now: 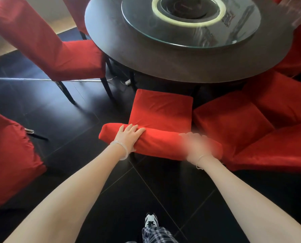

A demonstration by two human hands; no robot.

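Red chair back [163, 142] clasped in left grip [128, 137]; right grip [198, 146] on it blurred, state unclear.

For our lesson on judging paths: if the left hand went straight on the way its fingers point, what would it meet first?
Probably the red seat of the chair whose backrest the left hand grips; depth is unclear.
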